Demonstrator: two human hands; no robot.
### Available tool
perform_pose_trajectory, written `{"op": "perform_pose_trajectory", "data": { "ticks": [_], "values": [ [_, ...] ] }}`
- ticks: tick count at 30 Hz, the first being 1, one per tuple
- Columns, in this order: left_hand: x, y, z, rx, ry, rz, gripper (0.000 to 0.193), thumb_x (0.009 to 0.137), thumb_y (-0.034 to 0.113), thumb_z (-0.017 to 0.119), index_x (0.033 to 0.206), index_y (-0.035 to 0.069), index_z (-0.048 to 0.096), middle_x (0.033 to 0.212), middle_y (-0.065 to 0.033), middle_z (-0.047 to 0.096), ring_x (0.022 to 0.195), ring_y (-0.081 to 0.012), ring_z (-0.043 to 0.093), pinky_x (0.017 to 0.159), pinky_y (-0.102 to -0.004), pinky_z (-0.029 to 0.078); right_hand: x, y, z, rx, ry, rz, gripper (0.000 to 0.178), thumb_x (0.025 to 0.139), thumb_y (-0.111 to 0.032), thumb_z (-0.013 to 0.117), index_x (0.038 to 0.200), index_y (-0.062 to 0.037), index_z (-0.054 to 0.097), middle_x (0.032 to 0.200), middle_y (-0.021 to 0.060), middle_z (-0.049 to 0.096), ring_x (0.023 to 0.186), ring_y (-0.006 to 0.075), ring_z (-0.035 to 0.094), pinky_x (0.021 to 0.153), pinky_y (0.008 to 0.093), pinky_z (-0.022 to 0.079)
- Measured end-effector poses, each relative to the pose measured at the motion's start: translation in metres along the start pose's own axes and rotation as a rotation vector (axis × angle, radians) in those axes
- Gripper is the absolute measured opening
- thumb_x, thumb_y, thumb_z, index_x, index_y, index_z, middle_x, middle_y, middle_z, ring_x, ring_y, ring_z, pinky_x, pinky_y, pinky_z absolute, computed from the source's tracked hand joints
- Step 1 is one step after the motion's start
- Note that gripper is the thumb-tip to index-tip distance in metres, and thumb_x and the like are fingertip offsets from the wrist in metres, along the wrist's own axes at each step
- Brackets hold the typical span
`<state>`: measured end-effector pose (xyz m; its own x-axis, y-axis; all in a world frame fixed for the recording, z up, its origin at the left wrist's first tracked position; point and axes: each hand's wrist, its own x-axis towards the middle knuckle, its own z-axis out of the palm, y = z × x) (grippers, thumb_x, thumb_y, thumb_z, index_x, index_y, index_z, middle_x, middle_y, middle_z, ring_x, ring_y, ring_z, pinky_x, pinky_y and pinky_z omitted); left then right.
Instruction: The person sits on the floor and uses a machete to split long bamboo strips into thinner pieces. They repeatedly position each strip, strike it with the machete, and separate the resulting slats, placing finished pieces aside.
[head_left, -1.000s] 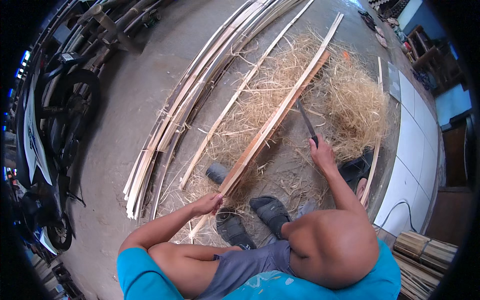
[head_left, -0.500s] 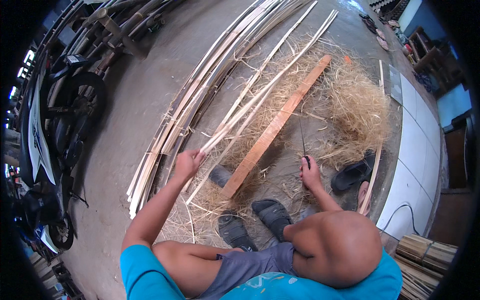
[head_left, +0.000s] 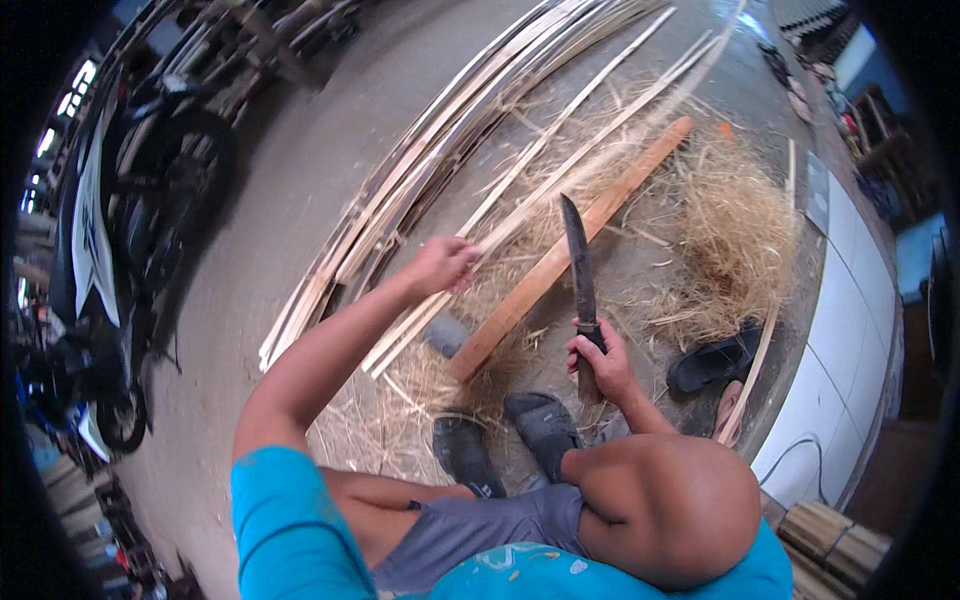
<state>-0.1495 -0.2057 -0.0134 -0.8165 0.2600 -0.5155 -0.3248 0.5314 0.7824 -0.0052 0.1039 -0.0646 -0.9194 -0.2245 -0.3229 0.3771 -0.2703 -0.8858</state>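
My left hand (head_left: 445, 265) is closed on a pale bamboo strip (head_left: 690, 85), which is smeared by motion and stretches away toward the far right. My right hand (head_left: 608, 362) grips the handle of a long knife (head_left: 580, 262), its dark blade pointing away from me and tilted slightly left. Between my hands and beyond them lies a reddish-brown wooden plank (head_left: 560, 255). Close to the plank's near end is a grey cylinder (head_left: 443, 336). More thin bamboo strips (head_left: 545, 180) lie on the floor to the plank's left.
A large bundle of long strips (head_left: 400, 185) lies at left. Curly shavings (head_left: 735, 230) are heaped right of the plank. A loose black sandal (head_left: 712, 360) lies by the white-tiled step (head_left: 835, 330). A motorcycle (head_left: 110, 230) stands at far left.
My left hand has moved up and right with a strip, while other strips lie on the floor. My right hand has raised the knife and turned its blade broadside into view.
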Motion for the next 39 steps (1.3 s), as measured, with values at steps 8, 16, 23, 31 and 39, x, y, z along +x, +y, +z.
{"op": "perform_pose_trajectory", "data": {
  "ticks": [8, 16, 23, 31, 39],
  "values": [
    [0.084, -0.021, 0.092, 0.596, 0.117, 0.114, 0.041, 0.096, 0.038, 0.057, 0.098, 0.0, 0.071, 0.099, -0.0222, 0.07, 0.093, -0.0388, 0.067, 0.085, -0.0468, 0.052, -0.028, 0.064, 0.0, 0.136, -0.177, 0.69, 0.032, 0.1, -0.025, 0.055, 0.126, -0.0068, 0.05, 0.086, 0.0078, 0.063, 0.067, 0.0161, 0.062, 0.057, 0.0306, 0.054],
    [0.131, 0.003, 0.191, 0.49, 0.58, 0.123, 0.029, 0.088, 0.019, 0.064, 0.11, 0.0, 0.065, 0.112, -0.0257, 0.065, 0.11, -0.0375, 0.062, 0.092, -0.049, 0.051, -0.021, 0.056, 0.015, -0.021, -0.243, 0.603, 0.031, 0.101, -0.018, 0.055, 0.126, -0.0026, 0.047, 0.095, 0.0122, 0.063, 0.074, 0.0187, 0.064, 0.065, 0.0323, 0.058],
    [0.16, 0.022, 0.179, 0.164, 0.356, 0.115, 0.02, 0.086, 0.012, 0.06, 0.099, -0.002, 0.065, 0.104, -0.0232, 0.069, 0.1, -0.0388, 0.067, 0.087, -0.0477, 0.053, 0.042, 0.017, -0.004, -0.551, -0.074, 0.405, 0.043, 0.101, -0.02, 0.053, 0.133, 0.0054, 0.044, 0.097, 0.0153, 0.064, 0.075, 0.0182, 0.064, 0.063, 0.0306, 0.054],
    [0.177, 0.01, 0.189, 0.063, 0.499, 0.401, 0.021, 0.095, 0.019, 0.054, 0.1, 0.002, 0.063, 0.098, -0.0237, 0.068, 0.097, -0.0416, 0.065, 0.086, -0.0506, 0.051, 0.023, 0.038, -0.009, -0.623, -0.209, 0.503, 0.042, 0.1, -0.023, 0.055, 0.128, 0.0064, 0.046, 0.083, 0.0148, 0.064, 0.059, 0.0185, 0.062, 0.052, 0.0309, 0.051],
    [0.187, 0.009, 0.183, 0.073, 0.478, 0.313, 0.025, 0.097, 0.025, 0.054, 0.103, 0.003, 0.062, 0.104, -0.0235, 0.066, 0.102, -0.0412, 0.064, 0.089, -0.0499, 0.051, 0.024, 0.055, 0.003, -0.55, -0.196, 0.486, 0.028, 0.099, -0.022, 0.054, 0.113, 0.0019, 0.057, 0.073, 0.0093, 0.064, 0.06, 0.0164, 0.061, 0.056, 0.0329, 0.051]
  ]
}}
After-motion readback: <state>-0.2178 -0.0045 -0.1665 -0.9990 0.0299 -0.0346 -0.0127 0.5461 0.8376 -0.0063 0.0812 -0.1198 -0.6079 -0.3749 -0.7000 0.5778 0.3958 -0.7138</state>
